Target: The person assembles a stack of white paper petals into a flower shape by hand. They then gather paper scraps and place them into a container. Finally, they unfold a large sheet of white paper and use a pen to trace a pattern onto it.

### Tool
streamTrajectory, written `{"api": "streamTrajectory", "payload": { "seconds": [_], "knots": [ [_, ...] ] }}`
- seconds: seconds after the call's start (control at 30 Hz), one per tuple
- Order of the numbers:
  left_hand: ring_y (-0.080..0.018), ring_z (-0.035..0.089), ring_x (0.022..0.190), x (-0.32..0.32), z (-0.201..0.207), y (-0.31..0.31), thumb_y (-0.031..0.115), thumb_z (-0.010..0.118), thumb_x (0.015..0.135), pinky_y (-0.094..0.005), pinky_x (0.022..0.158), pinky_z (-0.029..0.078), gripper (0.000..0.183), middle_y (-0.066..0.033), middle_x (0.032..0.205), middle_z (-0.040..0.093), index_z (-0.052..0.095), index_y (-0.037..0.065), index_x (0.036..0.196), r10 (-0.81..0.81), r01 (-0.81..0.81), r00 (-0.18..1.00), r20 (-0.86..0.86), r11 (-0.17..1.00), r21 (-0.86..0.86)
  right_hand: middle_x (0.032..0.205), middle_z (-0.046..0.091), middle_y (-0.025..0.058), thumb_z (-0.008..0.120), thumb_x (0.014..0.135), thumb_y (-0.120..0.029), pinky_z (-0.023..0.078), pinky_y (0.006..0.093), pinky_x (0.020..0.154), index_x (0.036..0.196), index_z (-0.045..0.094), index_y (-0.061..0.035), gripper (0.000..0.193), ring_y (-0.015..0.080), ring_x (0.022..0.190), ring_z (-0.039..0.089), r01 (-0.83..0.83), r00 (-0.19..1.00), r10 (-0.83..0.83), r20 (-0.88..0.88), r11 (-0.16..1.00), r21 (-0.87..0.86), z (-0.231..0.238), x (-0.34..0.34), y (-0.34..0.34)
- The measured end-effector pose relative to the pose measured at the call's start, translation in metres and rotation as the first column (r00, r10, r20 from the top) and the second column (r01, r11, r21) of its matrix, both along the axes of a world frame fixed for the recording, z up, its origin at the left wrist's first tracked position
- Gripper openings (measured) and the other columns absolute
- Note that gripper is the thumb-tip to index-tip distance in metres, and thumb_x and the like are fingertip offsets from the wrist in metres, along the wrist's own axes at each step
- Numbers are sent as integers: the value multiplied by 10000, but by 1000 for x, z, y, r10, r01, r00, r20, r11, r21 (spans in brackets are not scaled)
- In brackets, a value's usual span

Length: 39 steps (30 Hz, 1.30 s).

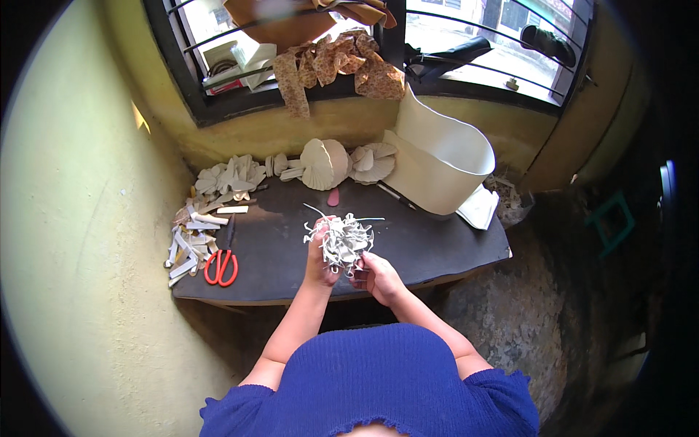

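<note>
Above the table's front edge, my left hand (317,258) is closed round a bundle of thin, curly white strips (346,242). Loose ends stick out on all sides, and two long ones reach up left and right. At the bundle's lower right, the bent fingers of my right hand (378,278) are closed on its strips; the fingertips are partly hidden. Beyond the bundle lies a small pink oval piece (333,197). To the left are red-handled scissors (221,266), their blades pointing away from me.
White offcuts (188,251) pile along the dark table's (284,273) left edge. Pleated white flower-like pieces (231,176) line the back, beside a large curled white sheet (437,164). A pen (395,195) and folded white piece (479,207) lie near it. Patterned cloth (331,65) hangs at the barred window.
</note>
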<state>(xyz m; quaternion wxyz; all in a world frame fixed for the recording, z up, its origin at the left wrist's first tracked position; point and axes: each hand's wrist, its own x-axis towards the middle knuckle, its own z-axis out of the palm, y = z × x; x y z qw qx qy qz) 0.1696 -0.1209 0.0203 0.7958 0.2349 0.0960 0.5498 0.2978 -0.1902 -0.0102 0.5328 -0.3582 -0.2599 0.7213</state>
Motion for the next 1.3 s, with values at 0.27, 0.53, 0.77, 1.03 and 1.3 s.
{"api": "streamTrajectory", "payload": {
  "seconds": [0.27,0.53,0.77,1.03,1.3],
  "knots": [
    [-285,602,996,26,-9,-14,338,562,866,-423,848,516,407,-118,1074,580,465,82,1167,-12,12,1000,4,1000,2,1117,533,16,376,982,-347,434,358,896,1139,433,-142,265,148,1038,523,393,897,-354,-263,912,114,25,-3,-3],
    [-241,584,1002,47,5,-36,303,519,861,-380,872,493,373,-113,1082,552,448,81,1152,21,-4,981,-191,996,91,1279,427,114,491,906,-375,336,336,1023,1347,302,-50,580,225,1194,441,505,857,-493,-148,753,421,30,2,-2],
    [-240,535,1099,55,12,-45,297,507,868,-383,939,450,373,-113,1275,486,463,58,1150,130,-90,959,-253,983,162,1314,393,200,657,779,-360,311,413,1033,1299,415,-18,668,315,1233,400,314,526,-756,390,598,737,48,2,-6],
    [-264,421,1238,52,-5,-39,273,497,884,-386,1048,335,377,-107,1448,338,464,52,1187,-85,80,996,19,984,160,1285,410,202,710,757,-317,336,428,1012,1296,430,-63,658,330,1210,425,176,327,-833,446,518,837,60,-7,-7],
    [-172,483,1142,55,-32,5,357,424,918,-289,985,378,574,-73,1277,477,344,47,1394,-209,206,978,19,942,-266,1197,472,204,676,794,-271,395,424,947,1133,512,-61,431,351,1104,502,223,349,-885,308,398,890,67,-13,3]
  ]
}}
